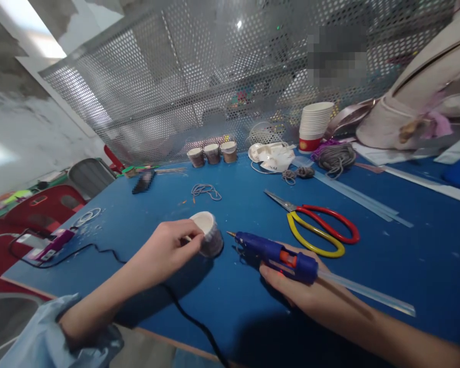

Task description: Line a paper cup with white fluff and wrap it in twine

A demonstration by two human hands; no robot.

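Note:
My left hand (178, 240) is closed at the near left rim of a small paper cup (211, 241), fingers pinched against its edge. The cup stands on the blue table, its side covered in something greyish. In my right hand (291, 286) is a blue hot glue gun (270, 251), with a long clear glue stick (368, 292) coming out of its back. The gun's brass tip points left at the cup, a short gap away from it. Behind the gun lie large scissors (314, 225) with one red and one yellow handle.
Three small cups (212, 154) stand by the perforated metal screen (168, 102). Grey cord (207, 191), a paper cup stack (315, 125), grey yarn (336, 157) and clear glue sticks (358, 199) lie around. A black cable (191, 318) crosses the table near a purple power strip (53, 245).

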